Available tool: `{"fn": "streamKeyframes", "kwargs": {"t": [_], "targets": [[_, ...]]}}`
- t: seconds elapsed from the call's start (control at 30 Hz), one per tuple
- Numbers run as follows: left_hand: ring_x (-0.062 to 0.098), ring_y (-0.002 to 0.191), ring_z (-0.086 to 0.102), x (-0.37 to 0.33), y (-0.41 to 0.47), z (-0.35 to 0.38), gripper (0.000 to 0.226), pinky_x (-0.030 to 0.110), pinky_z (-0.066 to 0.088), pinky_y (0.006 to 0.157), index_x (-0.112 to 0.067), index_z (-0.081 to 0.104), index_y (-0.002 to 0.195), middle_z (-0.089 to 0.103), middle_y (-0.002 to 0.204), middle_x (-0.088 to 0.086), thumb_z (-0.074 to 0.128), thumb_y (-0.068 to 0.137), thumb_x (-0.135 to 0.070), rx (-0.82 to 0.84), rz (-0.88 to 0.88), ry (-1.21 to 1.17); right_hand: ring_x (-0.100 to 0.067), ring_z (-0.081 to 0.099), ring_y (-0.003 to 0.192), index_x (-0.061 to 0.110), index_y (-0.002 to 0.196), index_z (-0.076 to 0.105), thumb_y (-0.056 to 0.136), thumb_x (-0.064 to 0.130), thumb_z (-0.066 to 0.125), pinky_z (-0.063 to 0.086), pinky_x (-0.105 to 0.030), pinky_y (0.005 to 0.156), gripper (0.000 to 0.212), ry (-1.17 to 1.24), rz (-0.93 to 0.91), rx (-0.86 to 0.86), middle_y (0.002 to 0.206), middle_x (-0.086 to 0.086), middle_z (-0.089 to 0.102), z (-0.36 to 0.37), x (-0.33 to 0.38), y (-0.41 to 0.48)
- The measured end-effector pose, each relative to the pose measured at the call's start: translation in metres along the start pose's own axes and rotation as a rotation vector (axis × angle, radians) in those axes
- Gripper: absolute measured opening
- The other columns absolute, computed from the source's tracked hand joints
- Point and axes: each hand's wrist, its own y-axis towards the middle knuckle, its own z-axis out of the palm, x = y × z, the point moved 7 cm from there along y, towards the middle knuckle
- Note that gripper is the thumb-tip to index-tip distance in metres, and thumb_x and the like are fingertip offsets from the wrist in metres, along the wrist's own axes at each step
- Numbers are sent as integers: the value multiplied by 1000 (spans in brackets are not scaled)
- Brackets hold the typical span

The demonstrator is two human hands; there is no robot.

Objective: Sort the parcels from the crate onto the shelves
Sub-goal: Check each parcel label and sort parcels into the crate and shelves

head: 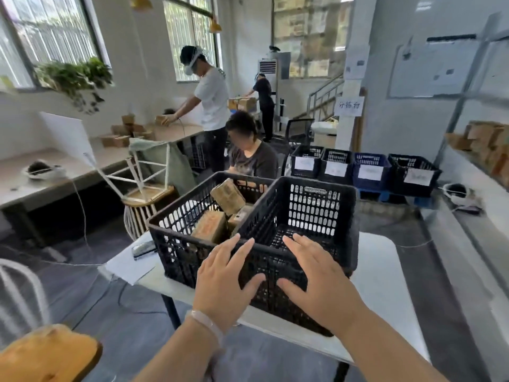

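Note:
Two black plastic crates stand side by side on a white table [380, 274]. The left crate [176, 244] holds several brown cardboard parcels [227, 196], one tilted on top of the others. The right crate [316, 216] looks empty inside. My left hand [225, 282] and my right hand [316, 282] hover with fingers spread in front of the near wall of the right crate, holding nothing. A shelf [484, 150] at the far right carries several brown parcels.
A seated person [250, 153] sits just behind the crates; two more people stand farther back. Several dark labelled crates [363, 169] line the floor at right. A wooden stool [46, 354] is near left. An overturned chair [146, 186] lies left of the table.

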Motion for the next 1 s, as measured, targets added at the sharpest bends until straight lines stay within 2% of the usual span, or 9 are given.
{"fn": "streamKeyframes", "kwargs": {"t": [0.13, 0.27, 0.33, 0.47, 0.57, 0.7, 0.8, 0.9, 1.0], "targets": [[18, 142, 34, 35, 37, 14, 66, 46, 34, 114, -35, 44, 145, 41, 152, -5, 62, 85, -55, -13, -81, -23, 1, 4, 144, 43, 150, 12, 90, 58, 49, 7, -24, 118, 72, 25, -26, 56, 157, 19, 13, 30, -15, 37], [14, 146, 24, 68, 79, 42, 66, 28, 13, 115, -36, 37, 148, 33, 156, -7, 61, 89, -53, 27, -79, -46, 2, 2, 144, 43, 150, 11, 91, 57, 48, 3, -19, 115, 71, 19, 51, 48, 157, 20, 11, 51, -44, 76], [13, 147, 20, 92, 105, 58, 66, 26, 10, 115, -35, 37, 149, 31, 157, -8, 61, 90, -52, 39, -102, -69, 2, 2, 144, 43, 150, 11, 92, 56, 48, 3, -19, 114, 71, 5, 75, 51, 157, 19, 12, 64, -54, 98], [14, 147, 21, 138, 165, 92, 66, 29, 14, 119, -34, 37, 149, 31, 157, -8, 58, 90, -55, 90, -86, -90, 1, 2, 144, 42, 150, 12, 91, 55, 50, 4, -19, 114, 71, -26, 138, 23, 157, 19, 11, 86, -68, 157], [13, 147, 19, 182, 210, 122, 65, 30, 17, 119, -40, 31, 150, 26, 157, -13, 57, 91, -55, 205, -140, -153, 2, 0, 144, 45, 149, 8, 92, 56, 48, 10, -24, 118, 71, -8, 208, 22, 157, 21, 7, 111, -74, 206], [15, 146, 25, 249, 268, 158, 71, 38, 27, 119, -35, 36, 148, 29, 152, -17, 47, 86, -68, 306, -181, -183, 9, -4, 137, 42, 150, 12, 92, 54, 50, -4, -12, 109, 71, -31, 202, 64, 156, 20, 9, 150, -69, 274], [18, 144, 30, 287, 307, 175, 67, 42, 29, 118, -28, 40, 148, 33, 154, -6, 60, 88, -49, 340, -247, -290, 5, 3, 142, 39, 151, 16, 91, 54, 51, 3, -17, 115, 71, -34, 223, 82, 157, 18, 13, 178, -69, 326], [15, 141, 35, 320, 335, 195, 70, 39, 28, 119, -30, 36, 150, 25, 157, -9, 66, 88, -41, 366, -366, -417, -1, 9, 144, 38, 151, 15, 91, 53, 50, 12, -27, 120, 70, -23, 236, 137, 157, 15, 16, 212, -67, 372], [16, 142, 32, 343, 356, 221, 76, 34, 27, 119, -30, 28, 154, 25, 157, -6, 67, 89, -40, 379, -449, -473, -3, 11, 144, 36, 151, 17, 93, 46, 51, 8, -20, 114, 68, 22, 278, 199, 157, 13, 18, 247, -73, 415]]}}
